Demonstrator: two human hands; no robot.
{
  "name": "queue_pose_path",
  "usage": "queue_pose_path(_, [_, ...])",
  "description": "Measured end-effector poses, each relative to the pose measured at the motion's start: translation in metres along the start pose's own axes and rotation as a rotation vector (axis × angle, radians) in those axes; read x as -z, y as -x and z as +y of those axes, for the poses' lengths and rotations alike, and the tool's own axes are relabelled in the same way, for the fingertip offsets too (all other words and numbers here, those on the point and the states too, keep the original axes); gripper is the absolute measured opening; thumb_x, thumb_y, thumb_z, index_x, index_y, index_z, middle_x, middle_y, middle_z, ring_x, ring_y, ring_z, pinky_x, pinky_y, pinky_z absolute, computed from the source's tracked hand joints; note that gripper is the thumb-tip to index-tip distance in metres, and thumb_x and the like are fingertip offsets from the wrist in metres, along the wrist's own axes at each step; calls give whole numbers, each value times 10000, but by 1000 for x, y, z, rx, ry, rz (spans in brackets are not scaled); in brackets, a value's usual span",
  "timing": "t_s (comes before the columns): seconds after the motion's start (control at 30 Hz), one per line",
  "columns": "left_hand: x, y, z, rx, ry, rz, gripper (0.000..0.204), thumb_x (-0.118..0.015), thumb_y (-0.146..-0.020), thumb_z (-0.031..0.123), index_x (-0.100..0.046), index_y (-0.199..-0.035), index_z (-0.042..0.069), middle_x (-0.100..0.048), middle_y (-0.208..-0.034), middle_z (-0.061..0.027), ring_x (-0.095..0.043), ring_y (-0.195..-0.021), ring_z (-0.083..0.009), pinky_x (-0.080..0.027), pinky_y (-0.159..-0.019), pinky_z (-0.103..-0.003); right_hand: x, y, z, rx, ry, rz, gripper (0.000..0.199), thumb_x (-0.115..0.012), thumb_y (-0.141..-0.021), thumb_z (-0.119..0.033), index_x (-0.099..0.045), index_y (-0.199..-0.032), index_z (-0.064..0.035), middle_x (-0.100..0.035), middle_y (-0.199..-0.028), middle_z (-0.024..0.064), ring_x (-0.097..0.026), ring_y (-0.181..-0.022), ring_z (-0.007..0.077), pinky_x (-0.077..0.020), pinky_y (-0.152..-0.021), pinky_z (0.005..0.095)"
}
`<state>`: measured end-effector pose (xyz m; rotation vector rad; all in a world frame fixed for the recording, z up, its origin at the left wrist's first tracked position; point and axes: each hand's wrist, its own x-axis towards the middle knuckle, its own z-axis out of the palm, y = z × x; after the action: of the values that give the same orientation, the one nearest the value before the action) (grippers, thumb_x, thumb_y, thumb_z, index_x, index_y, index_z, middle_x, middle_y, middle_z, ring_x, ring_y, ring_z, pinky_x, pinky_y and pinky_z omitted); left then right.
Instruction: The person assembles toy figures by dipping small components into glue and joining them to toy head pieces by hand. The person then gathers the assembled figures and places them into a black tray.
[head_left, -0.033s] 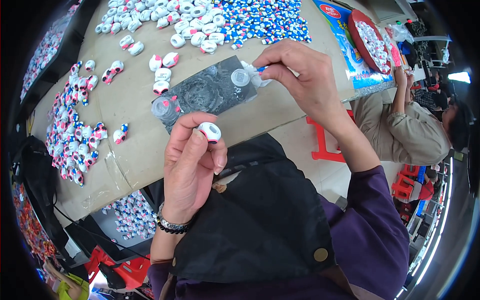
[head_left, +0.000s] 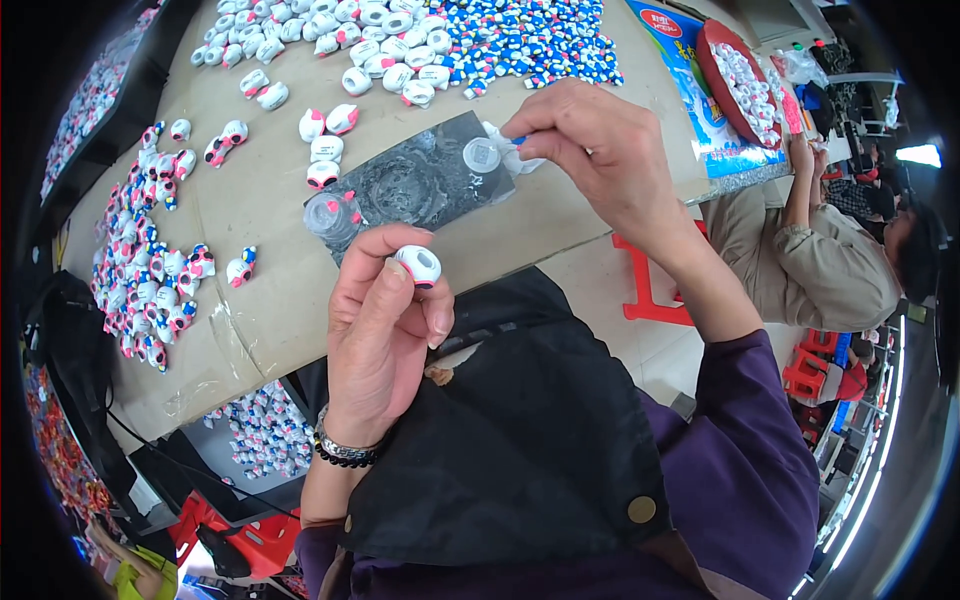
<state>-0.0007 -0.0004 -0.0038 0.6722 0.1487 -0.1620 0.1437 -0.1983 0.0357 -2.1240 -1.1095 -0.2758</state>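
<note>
Between the thumb and fingers of my left hand (head_left: 375,320) is a small white toy head (head_left: 420,264) with an oval opening and a pink and dark edge. My right hand (head_left: 610,155) pinches a small blue piece (head_left: 518,141), mostly hidden by the fingertips, above crumpled white tissue (head_left: 532,164). Under and beside the tissue lies a dark, smeared slab (head_left: 400,185). A clear round cap (head_left: 481,155) sits on its right end. On its left end stands a clear round dish (head_left: 325,213), with small pink pieces (head_left: 345,207) beside it.
White toy heads (head_left: 395,50) and small blue bodies (head_left: 540,45) are heaped at the back of the table. Joined figures (head_left: 145,280) cover the left side. A red tray (head_left: 735,80) of white pieces stands at the right, near another person (head_left: 810,250). A red stool (head_left: 650,290) is below.
My right hand has shifted very slightly at the fingertips over the tissue. My left hand and the toy head stay in place.
</note>
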Motion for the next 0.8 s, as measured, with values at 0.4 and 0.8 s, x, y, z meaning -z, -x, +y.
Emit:
queue_pose_path(0.4, [5,3,2,-12,23,-12,409,-544,-967,377,-521,-1124,0,-548,-744,-49,-491,-626,-100,-399,-566,-235,-12,-7,5,87,83,-132,164,-703,-722,42,-639,-866,-2,-644,-812,76,-632,-769,224,-504,-658,306])
queue_pose_path(0.8, [-1,3,2,-6,-60,10,364,-546,-975,325,-511,-1164,16,-597,-918,-76,-514,-662,-83,-399,-555,-205,-14,-8,7,137,151,-176,139,-643,-713,-5,-584,-835,-36,-546,-805,66,-570,-795,260,-479,-651,349])
